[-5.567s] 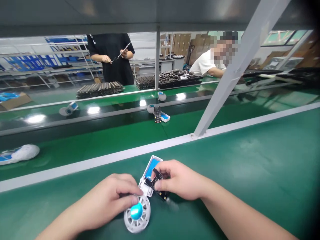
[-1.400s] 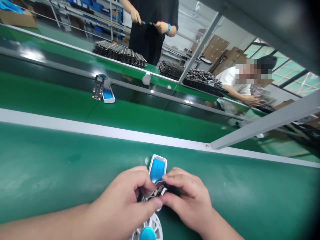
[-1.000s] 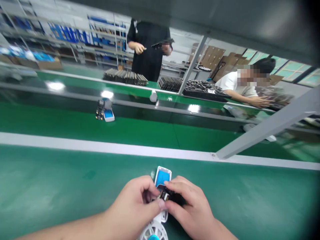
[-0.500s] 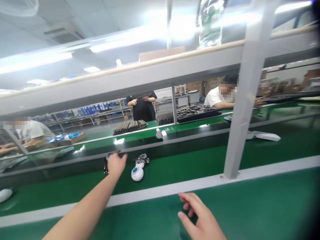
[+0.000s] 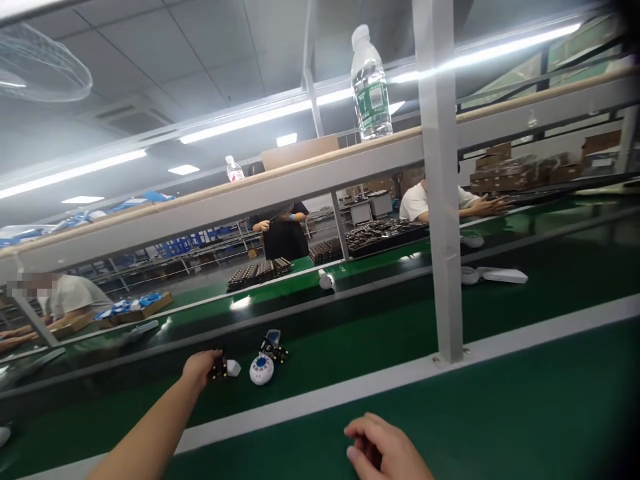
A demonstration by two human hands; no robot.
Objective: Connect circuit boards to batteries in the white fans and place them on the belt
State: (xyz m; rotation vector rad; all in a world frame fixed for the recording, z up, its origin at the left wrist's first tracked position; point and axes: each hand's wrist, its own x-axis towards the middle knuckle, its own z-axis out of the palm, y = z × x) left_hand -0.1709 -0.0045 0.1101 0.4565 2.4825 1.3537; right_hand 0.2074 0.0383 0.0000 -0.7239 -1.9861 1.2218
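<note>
A small dark circuit board with a white end piece (image 5: 221,368) sits in the grip of the left hand (image 5: 199,369), whose fingers are closed around its near end out on the dark-green conveyor belt (image 5: 350,333), the left arm stretched far forward over the white edge strip (image 5: 320,400). Just to the right of that held piece, apart from the fingers, lies a round white fan part with a blue centre (image 5: 261,370), and just behind it a second small unit with a dark board and a blue face (image 5: 273,343). The right hand (image 5: 385,450) rests low on the near green bench (image 5: 525,407), fingers loosely curled and holding nothing, well apart from the held board. A grey upright post (image 5: 440,200) rises from the strip at the right, carrying a shelf rail (image 5: 250,193) on which a clear water bottle (image 5: 371,83) stands upright. Across the belt, trays of dark boards (image 5: 260,272) lie on the far bench, where a person in black (image 5: 283,230) stands holding something small, a person in white (image 5: 430,200) sits at the right, and another in white (image 5: 65,297) sits at the far left.
</note>
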